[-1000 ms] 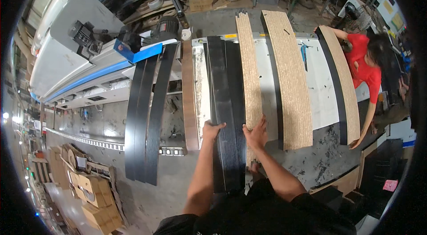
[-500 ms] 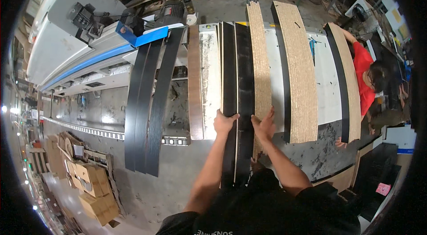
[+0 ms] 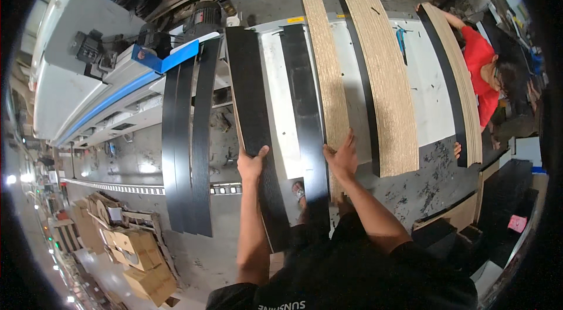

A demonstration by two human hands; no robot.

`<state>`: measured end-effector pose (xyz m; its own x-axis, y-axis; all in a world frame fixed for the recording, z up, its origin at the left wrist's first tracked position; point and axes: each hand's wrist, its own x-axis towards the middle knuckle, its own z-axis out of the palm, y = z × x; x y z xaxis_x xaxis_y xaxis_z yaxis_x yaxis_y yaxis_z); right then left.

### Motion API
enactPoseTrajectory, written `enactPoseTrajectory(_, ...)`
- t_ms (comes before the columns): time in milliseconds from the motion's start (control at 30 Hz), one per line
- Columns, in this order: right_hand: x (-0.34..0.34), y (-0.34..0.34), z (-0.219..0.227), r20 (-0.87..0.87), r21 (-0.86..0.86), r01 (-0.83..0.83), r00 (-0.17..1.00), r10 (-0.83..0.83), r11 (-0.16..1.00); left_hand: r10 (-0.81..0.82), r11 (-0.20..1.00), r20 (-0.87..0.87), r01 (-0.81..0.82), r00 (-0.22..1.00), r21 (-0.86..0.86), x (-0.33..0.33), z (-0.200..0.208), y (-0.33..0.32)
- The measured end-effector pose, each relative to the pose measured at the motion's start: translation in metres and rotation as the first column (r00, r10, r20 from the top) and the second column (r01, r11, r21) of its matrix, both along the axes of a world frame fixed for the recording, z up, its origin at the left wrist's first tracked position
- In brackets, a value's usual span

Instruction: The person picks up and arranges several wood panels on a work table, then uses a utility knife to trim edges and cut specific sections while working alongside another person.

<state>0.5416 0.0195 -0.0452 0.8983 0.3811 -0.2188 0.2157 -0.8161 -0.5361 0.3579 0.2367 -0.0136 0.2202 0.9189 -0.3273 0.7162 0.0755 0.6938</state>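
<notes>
My left hand grips the left edge of a long black board, thumb on top and the other fingers hidden. A light tan edge shows along the board's left side. My right hand is open, its thumb at the right edge of a second black board and its fingers stretched over a narrow stack of tan wood-grain strips. Both black boards lie lengthwise toward my body, with a strip of the white table top between them.
A wider tan stack lies to the right. Beyond it, a person in a red shirt holds another tan stack. Black strips rest at left beside a machine with a blue guide. Cardboard boxes stand at lower left.
My left hand has moved left with one black board, opening a gap between the two boards. The brown board at left is now covered. My right hand stays by the narrow tan stack.
</notes>
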Motion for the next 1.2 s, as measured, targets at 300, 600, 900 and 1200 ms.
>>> enactPoseTrajectory(300,0.003,0.005,0.011,-0.068,-0.017,-0.021,0.998,0.019,1.000,-0.166,0.983,0.220,0.142,0.961,0.121,0.070,-0.022,-0.026)
enactPoseTrajectory(600,0.050,-0.045,0.010,0.043,-0.186,-0.063,0.996,0.072,0.981,-0.186,0.982,0.051,0.185,0.981,0.022,0.192,-0.025,-0.057)
enactPoseTrajectory(900,0.072,-0.078,-0.037,-0.037,-0.014,-0.107,0.994,0.107,0.994,-0.344,0.890,-0.061,0.346,0.937,0.298,0.277,-0.040,-0.082)
enactPoseTrajectory(1200,0.066,-0.066,0.005,-0.077,-0.155,-0.107,0.992,0.095,0.982,-0.163,0.884,-0.068,0.176,0.984,0.432,0.181,-0.076,-0.102)
